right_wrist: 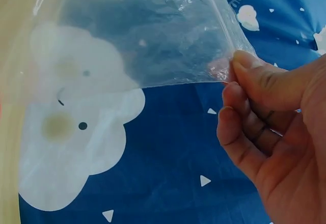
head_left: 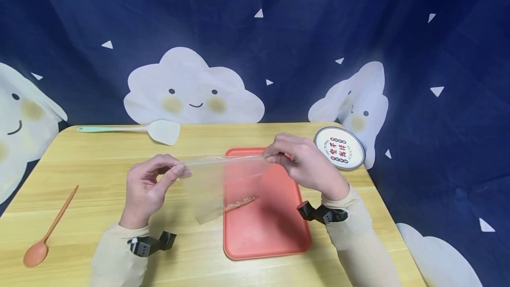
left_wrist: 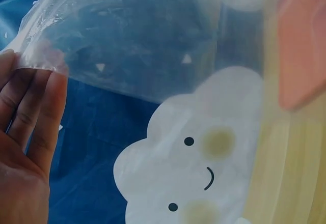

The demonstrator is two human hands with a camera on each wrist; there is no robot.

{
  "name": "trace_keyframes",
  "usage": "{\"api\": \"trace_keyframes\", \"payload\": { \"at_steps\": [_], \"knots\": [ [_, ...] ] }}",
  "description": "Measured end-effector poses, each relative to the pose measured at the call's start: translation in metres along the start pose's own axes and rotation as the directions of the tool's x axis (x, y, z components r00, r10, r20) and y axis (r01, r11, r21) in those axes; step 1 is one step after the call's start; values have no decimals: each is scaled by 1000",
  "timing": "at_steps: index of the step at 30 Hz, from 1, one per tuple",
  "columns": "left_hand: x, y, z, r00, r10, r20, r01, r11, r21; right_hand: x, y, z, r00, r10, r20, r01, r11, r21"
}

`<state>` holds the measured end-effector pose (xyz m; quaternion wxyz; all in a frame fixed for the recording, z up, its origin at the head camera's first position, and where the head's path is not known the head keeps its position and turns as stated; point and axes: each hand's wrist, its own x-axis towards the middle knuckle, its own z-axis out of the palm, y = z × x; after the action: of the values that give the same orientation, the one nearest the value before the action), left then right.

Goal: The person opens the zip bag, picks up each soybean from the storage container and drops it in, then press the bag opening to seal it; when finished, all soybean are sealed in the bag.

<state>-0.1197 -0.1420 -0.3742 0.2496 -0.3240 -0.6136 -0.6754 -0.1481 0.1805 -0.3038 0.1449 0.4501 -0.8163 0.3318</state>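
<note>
A clear plastic zip bag [head_left: 205,189] hangs spread between my two hands, its top edge stretched nearly level. My left hand [head_left: 149,187] pinches the bag's upper left corner between thumb and fingers. At the opposite upper corner, my right hand [head_left: 304,163] pinches the edge with thumb and forefinger. Small round tan beans [head_left: 241,204] lie in a row along the bag's bottom seam. Behind the bag, partly seen through it, a red tray [head_left: 279,238] lies flat on the wooden table. In the right wrist view the bag film [right_wrist: 153,40] runs from the right thumb [right_wrist: 265,84].
An orange spoon [head_left: 36,253] lies at the table's left side. A white spatula [head_left: 164,132] with a green handle rests along the back edge. An oval dish [head_left: 324,145] with printed characters sits at the back right corner. A dark blue cloud-patterned curtain [head_left: 287,48] hangs behind the table.
</note>
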Motion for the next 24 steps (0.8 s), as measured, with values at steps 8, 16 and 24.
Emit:
{"api": "trace_keyframes", "payload": {
  "at_steps": [8,16,24],
  "knots": [
    [4,22,-5,999,-6,40,13,983,-185,5,-11,-2,997,-29,-74,35,996,81],
    [7,49,-29,990,-131,-51,128,991,-47,19,-27,11,999,25,-48,-2,899,438],
    [5,18,-69,819,-564,-105,551,722,418,43,5,69,892,400,212,-449,726,521]
  ]
}}
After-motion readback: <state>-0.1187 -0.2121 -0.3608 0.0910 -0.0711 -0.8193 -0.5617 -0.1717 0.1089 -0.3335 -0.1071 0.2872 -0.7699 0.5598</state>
